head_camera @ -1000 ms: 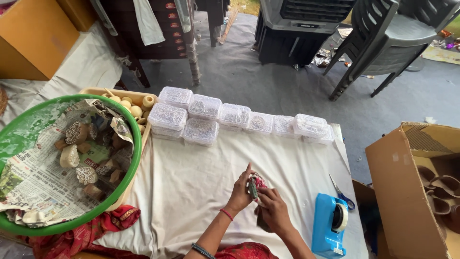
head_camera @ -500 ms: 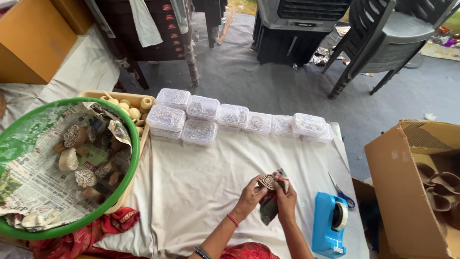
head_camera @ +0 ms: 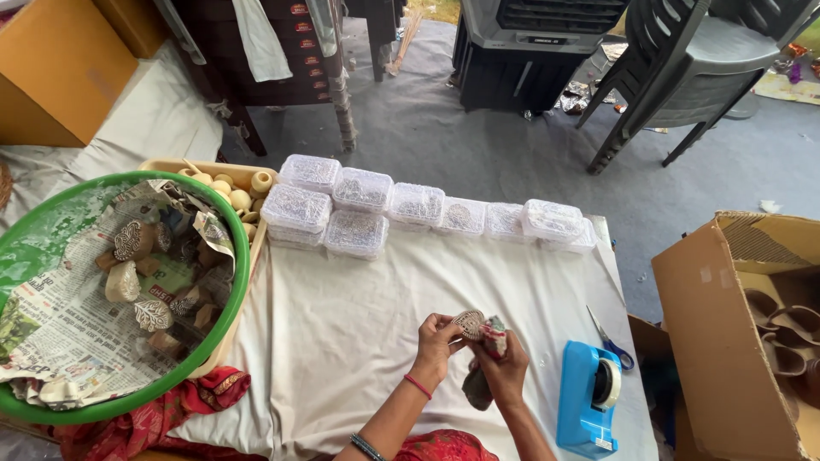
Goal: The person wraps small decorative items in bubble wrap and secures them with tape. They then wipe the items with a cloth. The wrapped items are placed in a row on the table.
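Note:
My left hand (head_camera: 436, 346) holds a small carved wooden block (head_camera: 470, 323), its patterned face turned up. My right hand (head_camera: 504, 371) grips a bunched red and grey cloth (head_camera: 489, 350) pressed against the block's right side. Both hands hover over the white cloth-covered table (head_camera: 342, 341), near its front edge. A red band sits on the left wrist.
A green tub (head_camera: 102, 282) lined with newspaper holds several carved blocks at left. Several clear lidded boxes (head_camera: 359, 209) line the table's far edge. A blue tape dispenser (head_camera: 589, 397) and scissors (head_camera: 611, 341) lie to the right. An open cardboard box (head_camera: 743, 333) stands beyond; chairs behind.
The hands have turned the block so its carved face shows upward, and the cloth now rubs its side. The hands shifted slightly right and up.

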